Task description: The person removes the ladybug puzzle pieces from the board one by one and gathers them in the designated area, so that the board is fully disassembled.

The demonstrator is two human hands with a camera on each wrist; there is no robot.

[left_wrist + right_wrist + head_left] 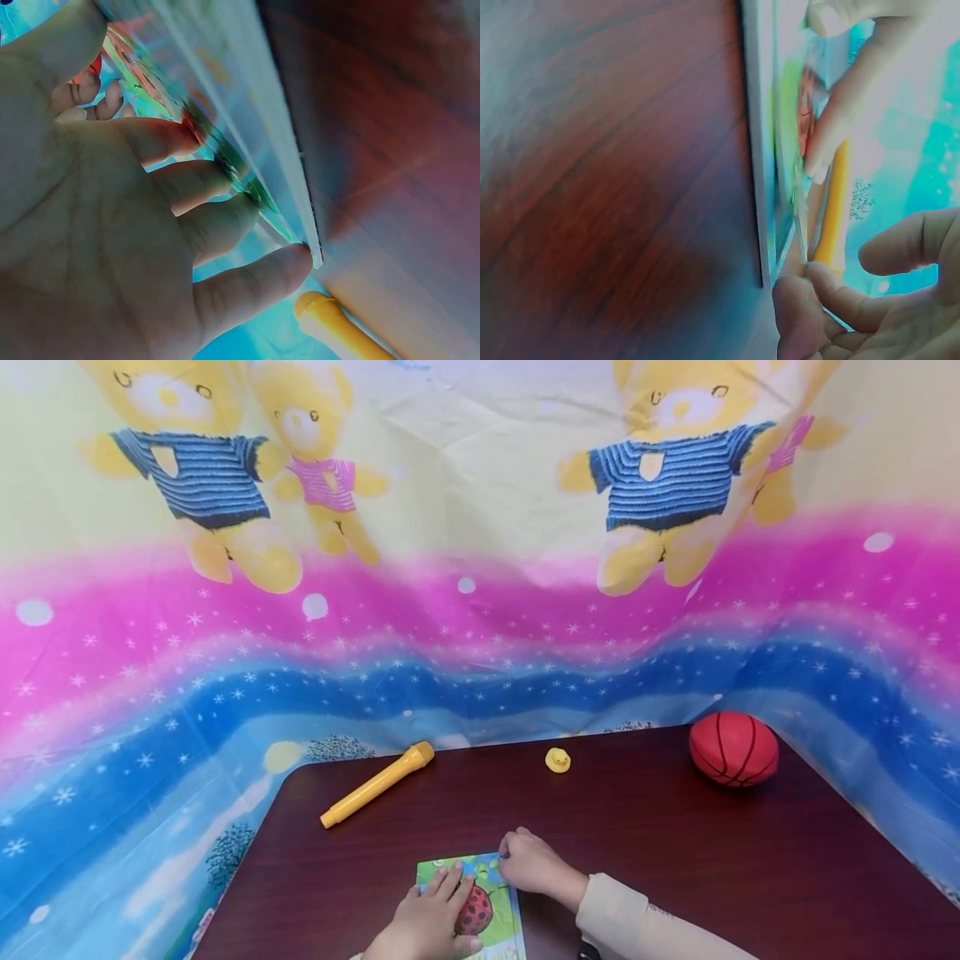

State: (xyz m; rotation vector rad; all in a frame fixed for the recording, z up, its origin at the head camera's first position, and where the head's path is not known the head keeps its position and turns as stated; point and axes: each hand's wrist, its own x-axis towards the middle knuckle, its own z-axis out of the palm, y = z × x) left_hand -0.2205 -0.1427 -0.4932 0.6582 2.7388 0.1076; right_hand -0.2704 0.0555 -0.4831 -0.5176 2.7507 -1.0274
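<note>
A small picture book point(498, 927) with a spotted red ladybug on green lies at the near middle of the table. My left hand point(433, 917) rests on it with fingers spread over its left part, partly covering the ladybug. In the left wrist view the fingertips point(289, 259) lie along the book's surface and edge. My right hand point(534, 862), fingers curled, is at the book's far right corner. In the right wrist view its fingers point(799, 311) pinch the corner, where a thin sheet stands slightly apart from the thicker part below.
A yellow toy microphone point(378, 783) lies at the back left of the dark wooden table point(637, 827). A small yellow rubber duck point(558, 760) sits near the back edge. At the back right is a red ball point(733, 748) with black lines. A printed bear curtain point(465, 635) hangs behind.
</note>
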